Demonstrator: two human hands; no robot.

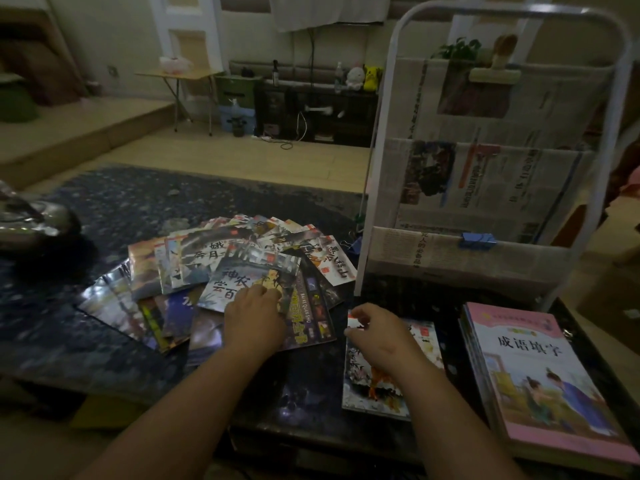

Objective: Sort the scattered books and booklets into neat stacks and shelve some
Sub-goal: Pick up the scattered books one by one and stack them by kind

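— Where do the books lie?

— Most lie fanned in a loose scattered pile (214, 258) on the dark marbled table (86, 334), left of centre, overlapping at all angles; uppermost near the front is a grey-blue booklet (239, 278) with large characters on its cover.

— And the left hand (254, 318)?

— It lies palm down on that grey-blue booklet, at its near right corner; the fingers are loosely bent, their tips touching the cover, nothing curled round it as far as I can see.

— The right hand (377, 336)?

— Just right of the pile, over a small stack (363, 393) that lies squared near the table's front edge; thumb and curled fingers pinch the far left corner of the uppermost booklet (424, 341) there, and that corner is lifted a little.

— Anything sorted further right?

— A pink stack (540, 375) of thicker books lies beside the small stack, apart from it, edges fairly even, with a pink-bordered cover on top.

— And shelving?

— A white tube-frame rack (381, 150) stands at the table's far right corner; its tiers are lined with newspaper (485, 188); a blue clip (477, 241) grips the lowest tier's upper edge.

— On the left?

— A silvery object (31, 220) at the table's left edge; too blurred to name.
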